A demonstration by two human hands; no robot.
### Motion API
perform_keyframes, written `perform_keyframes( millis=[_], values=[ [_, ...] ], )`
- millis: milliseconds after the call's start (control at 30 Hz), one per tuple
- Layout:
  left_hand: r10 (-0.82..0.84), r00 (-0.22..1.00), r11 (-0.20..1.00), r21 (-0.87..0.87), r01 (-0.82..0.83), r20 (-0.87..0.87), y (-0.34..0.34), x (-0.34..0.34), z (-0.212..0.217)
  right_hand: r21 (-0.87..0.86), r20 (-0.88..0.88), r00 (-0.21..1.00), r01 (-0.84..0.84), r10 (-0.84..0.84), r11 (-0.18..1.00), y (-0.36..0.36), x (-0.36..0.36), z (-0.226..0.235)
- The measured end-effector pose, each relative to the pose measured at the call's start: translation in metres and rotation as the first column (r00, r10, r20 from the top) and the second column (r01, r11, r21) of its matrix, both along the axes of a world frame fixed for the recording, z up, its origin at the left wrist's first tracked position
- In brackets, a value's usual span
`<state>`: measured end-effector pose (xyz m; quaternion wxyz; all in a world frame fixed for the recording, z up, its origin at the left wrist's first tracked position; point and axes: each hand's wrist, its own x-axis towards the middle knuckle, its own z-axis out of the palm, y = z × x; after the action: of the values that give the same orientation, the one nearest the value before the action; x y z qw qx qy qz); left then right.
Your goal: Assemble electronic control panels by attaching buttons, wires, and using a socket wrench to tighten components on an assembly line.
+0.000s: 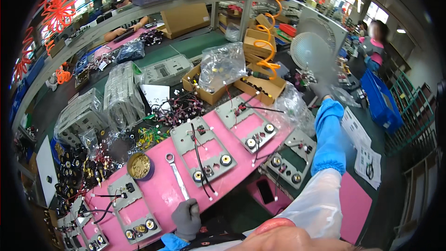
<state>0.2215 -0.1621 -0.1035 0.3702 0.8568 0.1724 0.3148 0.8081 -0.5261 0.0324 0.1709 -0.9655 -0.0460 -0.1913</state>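
Note:
My left hand (186, 219), in a grey glove, is closed at the near edge of the pink mat. Its curled fingers cover the near end of a steel ring wrench (177, 175), which points away across the mat. My right arm, in a blue sleeve cover, stretches far out to the right. At its end my right hand (321, 87) is a grey smear in front of a round fan (312, 49), with its fingers not distinguishable. Grey panel frames with black cables and round fittings, such as this panel frame (203, 151), lie on both sides of the wrench.
A round tin (140, 166) of small brass-coloured parts stands left of the wrench. Cable bundles (183, 108) and open cardboard boxes (262, 86) line the far side. A blue crate (381, 100) and printed sheets (367, 162) are at right. Two co-workers appear farther away.

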Motion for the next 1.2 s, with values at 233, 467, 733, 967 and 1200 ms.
perform_keyframes(
  millis=[233,467,733,967,1200],
  values=[
    [-0.018,0.999,1.0,0.014,0.019,-0.033,-0.003,0.001,0.0,0.054,0.014,0.988,0.151,-0.152,0.987,-0.002,0.117,-0.056],
    [0.032,0.98,0.995,0.095,-0.013,-0.196,-0.004,-0.003,0.0,0.293,0.137,0.964,0.179,-0.226,0.939,0.041,0.091,-0.077],
    [-0.191,0.98,0.979,0.056,0.194,-0.045,-0.007,0.015,0.009,0.184,0.377,0.926,-0.058,-0.016,0.981,0.049,0.008,0.041],
    [-0.227,0.968,0.921,-0.299,0.248,0.105,-0.006,0.015,0.007,0.285,0.401,0.861,-0.441,0.312,0.851,0.051,-0.145,0.135],
    [-0.162,0.95,0.328,-0.893,0.308,0.268,0.01,0.034,0.074,0.397,0.39,0.75,-0.66,0.534,0.638,0.088,-0.334,0.13]
  ],
)
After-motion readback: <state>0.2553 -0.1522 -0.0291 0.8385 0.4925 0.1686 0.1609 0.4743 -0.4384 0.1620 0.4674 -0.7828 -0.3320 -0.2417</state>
